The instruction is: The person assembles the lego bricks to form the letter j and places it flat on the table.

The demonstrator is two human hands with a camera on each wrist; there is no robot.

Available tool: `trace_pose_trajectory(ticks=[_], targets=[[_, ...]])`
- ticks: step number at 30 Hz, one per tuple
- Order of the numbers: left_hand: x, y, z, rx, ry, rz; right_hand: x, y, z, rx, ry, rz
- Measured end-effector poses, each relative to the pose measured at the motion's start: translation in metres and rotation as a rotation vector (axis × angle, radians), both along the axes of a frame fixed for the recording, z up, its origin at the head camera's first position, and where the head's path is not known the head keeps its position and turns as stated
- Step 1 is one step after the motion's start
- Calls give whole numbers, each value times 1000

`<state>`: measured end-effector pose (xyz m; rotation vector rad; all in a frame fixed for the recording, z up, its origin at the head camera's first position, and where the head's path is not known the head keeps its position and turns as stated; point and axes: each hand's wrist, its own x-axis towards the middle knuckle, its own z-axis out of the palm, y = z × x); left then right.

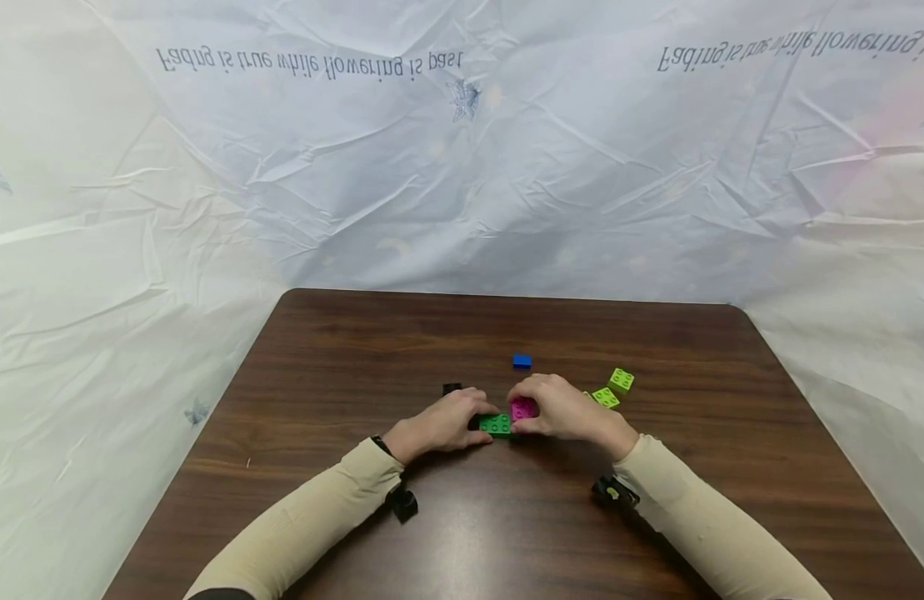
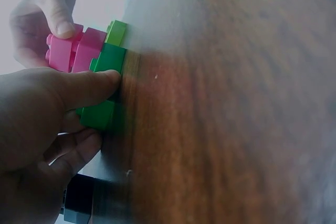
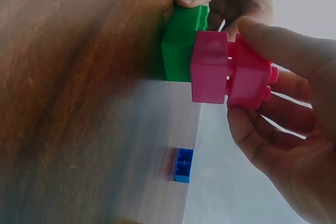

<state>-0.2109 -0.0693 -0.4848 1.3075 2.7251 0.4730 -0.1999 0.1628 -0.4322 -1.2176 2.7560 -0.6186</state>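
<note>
Tabletop: dark brown wood-grain table [image 1: 342,350] with rounded far corners and a pale sheen near the front; its near edge is cut off by the frame.
Room: a creased, pale sheet [image 1: 462,200] hangs behind and at both sides of the table, bearing blue stars [image 1: 465,100] and lettering [image 1: 309,63] flipped top to bottom.
Left hand: the hand [image 1: 442,421] grips the green brick [image 1: 495,425] between thumb and fingers, low at the tabletop.
Right hand: the hand [image 1: 562,408] pinches the upper pink brick [image 3: 249,72].
Pink pair: the lower pink brick [image 3: 210,66] sits on the green one; the upper is slightly tilted over it, studs showing in a narrow gap. Whether the two touch, I cannot tell.
Blue brick: the small blue brick [image 1: 521,361] lies beyond the hands, hollow cells showing in the right wrist view.
Lime bricks: two lime bricks [image 1: 621,380] show plainly past the right hand; a further lime piece is mostly covered by it.
Black block: the black block [image 1: 452,388] lies just beyond the left hand, partly hidden by it in the head view and too dark for detail.
Hard to see: the left thumb covers the middle of the green; the wrist views blur across the wood.
Sleeves: cream sleeves [image 1: 304,517] run out of frame.
</note>
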Motion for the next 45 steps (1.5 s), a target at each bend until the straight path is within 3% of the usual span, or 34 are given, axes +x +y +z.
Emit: trace_pose_trajectory(ticks=[24,28,36,45], targets=[[-6,-4,-1,10,-9,-11,-2,-5,-12,-95,28,-32],[-7,-5,0,15,-3,-16,-4,-6,-12,-113,5,-43],[-11,-5,1,25,0,-22,-12,-6,-14,-162,-121,-113],[-12,-6,1,33,-6,-28,-12,-9,-9,-137,-156,-159]])
